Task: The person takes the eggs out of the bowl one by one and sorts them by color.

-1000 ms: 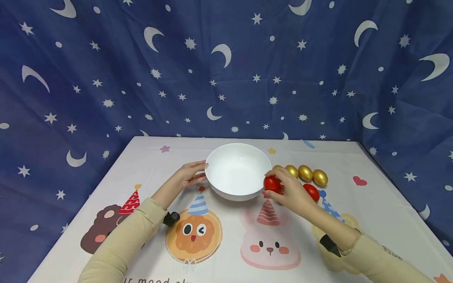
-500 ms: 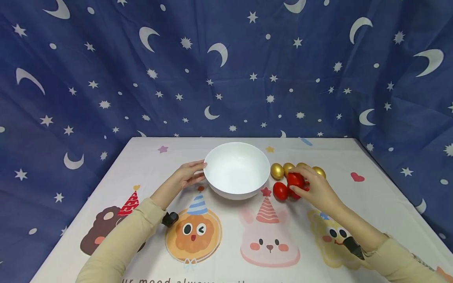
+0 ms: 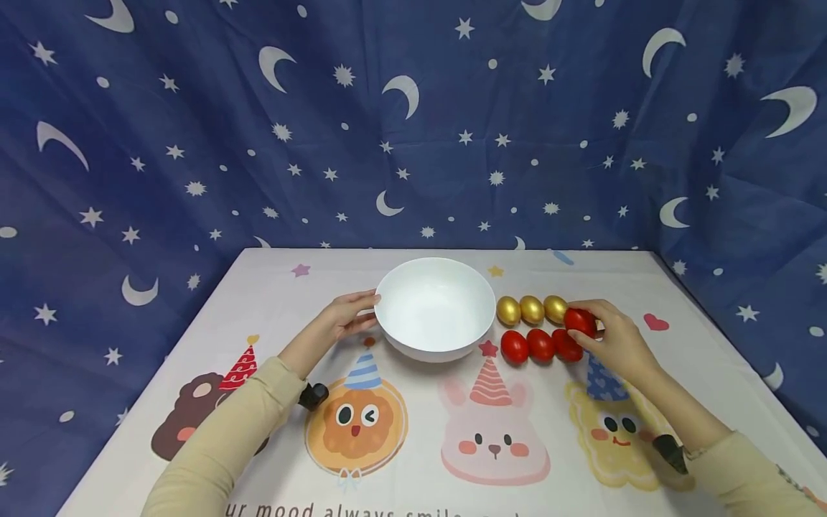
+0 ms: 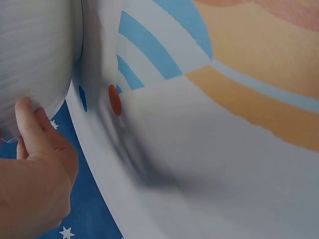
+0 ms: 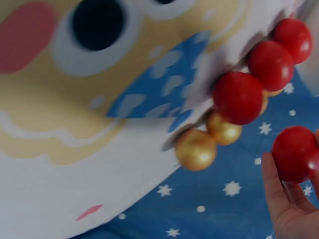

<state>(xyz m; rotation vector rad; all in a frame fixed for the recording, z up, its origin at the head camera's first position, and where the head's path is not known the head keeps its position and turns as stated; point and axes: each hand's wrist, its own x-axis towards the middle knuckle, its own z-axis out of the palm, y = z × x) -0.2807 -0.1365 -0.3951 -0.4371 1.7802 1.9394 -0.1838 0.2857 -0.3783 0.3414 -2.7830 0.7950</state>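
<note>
The left hand (image 3: 339,321) rests against the left wall of the white bowl (image 3: 434,276), its fingers lying close together and nearly straight along the rim; in the left wrist view the thumb (image 4: 31,119) presses on the bowl's outer side. The right hand (image 3: 614,341) pinches a red egg (image 3: 580,321) between its thumb and curled fingers, lifted just off the cartoon-printed tablecloth (image 3: 413,445), well to the right of the bowl. Three more red eggs (image 3: 540,345) lie in a row just right of the bowl, the far one touching the hand. Behind them, three gold eggs (image 3: 532,309) form a second row, also just right of the bowl. A blue star-and-moon cloth (image 3: 413,129) hangs behind the bowl.
</note>
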